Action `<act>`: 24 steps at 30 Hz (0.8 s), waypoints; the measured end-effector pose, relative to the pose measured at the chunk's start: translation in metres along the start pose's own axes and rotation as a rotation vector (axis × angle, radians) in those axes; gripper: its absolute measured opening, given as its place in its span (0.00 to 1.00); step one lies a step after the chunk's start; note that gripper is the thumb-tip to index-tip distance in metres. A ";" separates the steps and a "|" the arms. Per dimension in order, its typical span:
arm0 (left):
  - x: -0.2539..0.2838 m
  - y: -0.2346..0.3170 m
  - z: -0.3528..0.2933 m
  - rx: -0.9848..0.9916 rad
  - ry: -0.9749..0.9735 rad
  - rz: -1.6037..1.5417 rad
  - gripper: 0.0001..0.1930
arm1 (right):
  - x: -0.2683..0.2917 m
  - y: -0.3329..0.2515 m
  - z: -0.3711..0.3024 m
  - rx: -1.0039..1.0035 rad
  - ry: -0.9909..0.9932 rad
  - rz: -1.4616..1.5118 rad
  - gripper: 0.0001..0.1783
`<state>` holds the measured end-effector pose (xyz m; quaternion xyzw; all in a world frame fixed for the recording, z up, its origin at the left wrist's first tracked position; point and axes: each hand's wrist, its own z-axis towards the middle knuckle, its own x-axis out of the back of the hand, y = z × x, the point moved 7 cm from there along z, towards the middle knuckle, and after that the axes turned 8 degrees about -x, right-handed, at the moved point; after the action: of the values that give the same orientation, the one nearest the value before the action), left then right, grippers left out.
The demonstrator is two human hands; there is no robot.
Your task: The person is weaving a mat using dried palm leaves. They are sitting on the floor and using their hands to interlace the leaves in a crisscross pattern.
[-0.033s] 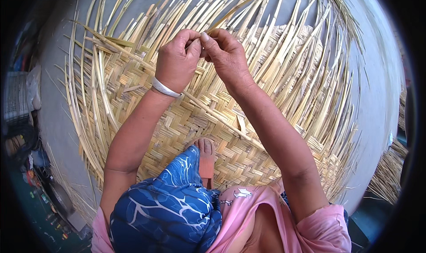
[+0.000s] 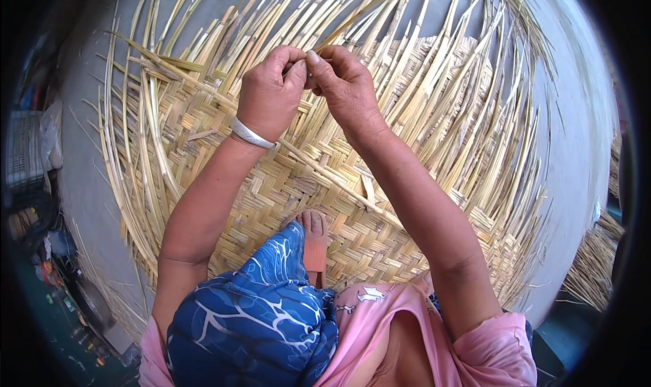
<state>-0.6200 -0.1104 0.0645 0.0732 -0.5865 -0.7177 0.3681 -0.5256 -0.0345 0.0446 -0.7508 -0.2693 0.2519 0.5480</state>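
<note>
— Since the earlier frame, what has moved?

— Almost nothing. My hands stay in the same place; perhaps the blue cloth (image 2: 254,312) over my knee has shifted very slightly.

— And where does everything lie?

— The mat (image 2: 264,190) is the largest; it spreads under my hands and reaches back to my foot (image 2: 313,223). Beyond my hands its loose ends (image 2: 434,95) fan out, most of them pointing away from me. One long reed (image 2: 339,182) lies across the weave, from far left to near right, and passes beneath my left wrist. The thin brownish strip (image 2: 366,10) begins at my right fingers; its long axis goes away from me and to the right, above the loose ends. So my right hand (image 2: 347,85) is the nearer one to it, and my left hand (image 2: 271,92) is nearer to the reed.

— Are the hands together?

— Yes, their fingertips meet, thumbs on top. If they are clamped on the strip I cannot tell, because the fingers hide that point.

— Please count.

— One mat, one long reed across it, two hands, one strip that reaches my fingers, one sandal (image 2: 315,255) seen clearly, one bracelet (image 2: 252,134) on my left wrist. The loose ends are too many to count.
</note>
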 end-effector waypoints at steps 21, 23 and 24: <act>-0.030 0.007 -0.034 0.099 -0.080 0.025 0.04 | 0.051 -0.015 -0.014 -0.112 0.114 0.458 0.11; -0.032 0.004 -0.036 0.111 -0.123 -0.012 0.05 | 0.055 -0.012 -0.014 -0.092 0.135 0.437 0.11; -0.034 0.002 -0.037 0.118 -0.144 -0.031 0.06 | 0.056 -0.011 -0.014 -0.083 0.144 0.426 0.11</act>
<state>-0.5749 -0.1191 0.0443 0.0521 -0.6514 -0.6910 0.3089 -0.4768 -0.0028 0.0547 -0.8286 -0.0750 0.2966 0.4689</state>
